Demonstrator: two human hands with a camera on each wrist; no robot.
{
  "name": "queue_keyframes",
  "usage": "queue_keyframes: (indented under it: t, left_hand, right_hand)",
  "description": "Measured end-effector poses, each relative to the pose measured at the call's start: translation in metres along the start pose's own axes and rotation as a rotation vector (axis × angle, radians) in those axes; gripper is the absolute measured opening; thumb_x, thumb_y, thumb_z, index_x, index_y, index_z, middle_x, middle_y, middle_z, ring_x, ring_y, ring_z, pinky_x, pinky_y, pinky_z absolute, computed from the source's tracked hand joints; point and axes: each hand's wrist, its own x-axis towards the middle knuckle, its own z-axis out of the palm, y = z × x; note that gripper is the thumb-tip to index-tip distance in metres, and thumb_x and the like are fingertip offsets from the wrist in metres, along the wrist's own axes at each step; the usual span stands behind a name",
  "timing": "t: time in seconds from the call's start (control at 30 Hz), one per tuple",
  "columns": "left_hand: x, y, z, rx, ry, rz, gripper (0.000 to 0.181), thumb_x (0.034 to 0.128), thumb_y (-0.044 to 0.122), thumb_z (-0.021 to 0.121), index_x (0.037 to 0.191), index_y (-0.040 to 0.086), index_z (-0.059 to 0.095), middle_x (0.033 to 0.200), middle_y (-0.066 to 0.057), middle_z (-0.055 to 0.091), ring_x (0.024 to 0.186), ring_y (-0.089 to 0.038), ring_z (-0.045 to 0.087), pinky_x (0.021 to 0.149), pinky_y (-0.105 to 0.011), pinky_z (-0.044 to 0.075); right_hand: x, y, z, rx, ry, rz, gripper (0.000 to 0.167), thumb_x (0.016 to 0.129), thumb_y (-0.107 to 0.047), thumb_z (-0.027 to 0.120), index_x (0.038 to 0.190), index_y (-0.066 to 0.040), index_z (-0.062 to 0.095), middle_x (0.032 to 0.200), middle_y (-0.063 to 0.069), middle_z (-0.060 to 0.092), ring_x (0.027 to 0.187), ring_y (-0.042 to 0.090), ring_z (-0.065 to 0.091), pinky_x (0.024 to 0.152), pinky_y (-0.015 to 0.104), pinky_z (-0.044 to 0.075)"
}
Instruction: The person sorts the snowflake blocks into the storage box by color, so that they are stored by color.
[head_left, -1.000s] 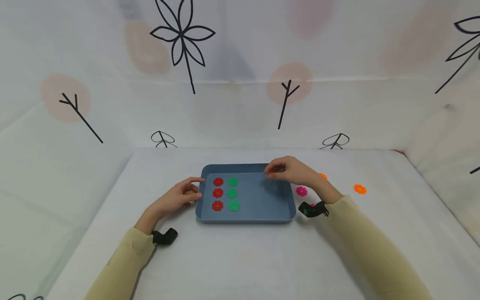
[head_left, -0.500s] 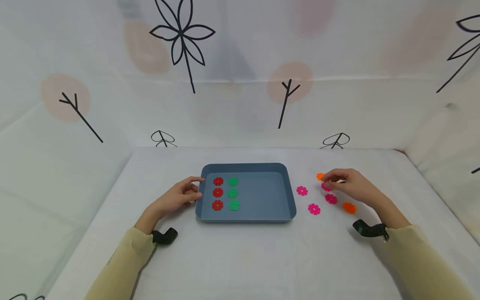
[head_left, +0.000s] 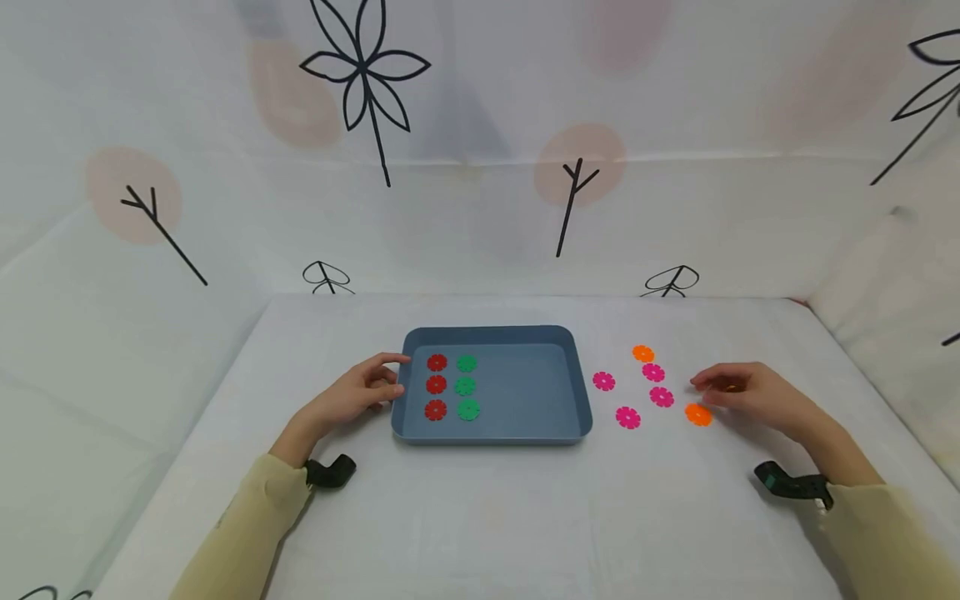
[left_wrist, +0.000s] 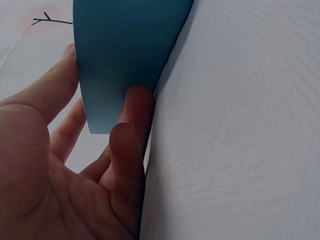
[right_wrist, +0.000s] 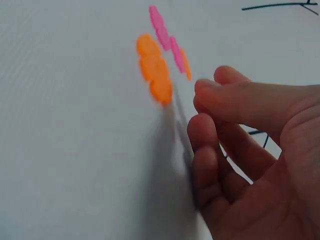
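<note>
My left hand (head_left: 360, 389) is at the left wall of the blue-grey tray (head_left: 495, 442), its fingers and thumb touching the rim and outer side. In the left wrist view the thumb meets the edge of the tray (left_wrist: 125, 55) while other fingers lie against its outer face. Inside the tray stand a column of red notched plastic discs (head_left: 436, 384) and a column of green ones (head_left: 465, 386). My right hand (head_left: 757, 396) hovers low right of the loose discs, fingers loosely bent. Nearest it is an orange disc (head_left: 698, 415); a bit of orange shows between its fingers.
Several pink discs (head_left: 662, 397) lie on the white cloth to the right of the tray. Behind them is another orange disc (head_left: 642, 354). A patterned white sheet (head_left: 465, 225) stands up at the table's back and sides.
From over the tray's right part, my right hand has travelled right, past the pink discs, to the far side of the loose pieces. The left hand and the tray have stayed put.
</note>
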Motion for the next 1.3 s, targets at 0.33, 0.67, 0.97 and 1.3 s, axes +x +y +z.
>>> queue_keyframes:
  t: [0.33,0.67,0.97,1.3]
  left_hand:
    - [0.0,-0.002,0.0,0.001,0.005,-0.003,0.053,0.0978,0.018,0.065,0.146,0.008,0.045,0.109,-0.014,0.058,0.086,-0.03,0.057,0.077,-0.036,0.048]
    - [-0.001,-0.001,0.0,0.004,0.003,-0.013,0.052,0.0985,0.016,0.064,0.146,0.007,0.044,0.109,-0.014,0.058,0.088,-0.03,0.056,0.077,-0.037,0.049]
    - [-0.001,0.001,-0.001,0.011,-0.001,-0.011,0.052,0.0986,0.017,0.064,0.146,0.007,0.044,0.11,-0.014,0.058,0.089,-0.031,0.056,0.078,-0.037,0.048]
    - [-0.001,0.0,0.0,0.004,0.007,-0.022,0.053,0.0983,0.02,0.065,0.146,0.009,0.044,0.112,-0.014,0.058,0.09,-0.03,0.056,0.079,-0.037,0.048]
  right_hand:
    - [-0.006,0.013,-0.005,0.188,-0.171,-0.074,0.039,0.094,-0.009,0.067,0.131,0.003,0.059,0.117,0.01,0.065,0.096,0.015,0.06,0.08,0.022,0.051]
    - [-0.003,0.003,-0.001,0.104,-0.139,-0.037,0.038,0.087,-0.005,0.073,0.123,0.001,0.065,0.099,0.011,0.059,0.088,0.016,0.054,0.071,0.024,0.05]
    - [-0.002,0.002,0.0,0.097,-0.147,-0.003,0.036,0.087,-0.004,0.072,0.122,0.002,0.065,0.098,0.011,0.056,0.089,0.017,0.052,0.071,0.024,0.051]
    - [-0.002,-0.001,-0.001,0.07,-0.151,-0.012,0.034,0.086,-0.004,0.073,0.119,0.001,0.067,0.096,0.011,0.056,0.088,0.017,0.052,0.07,0.024,0.051]
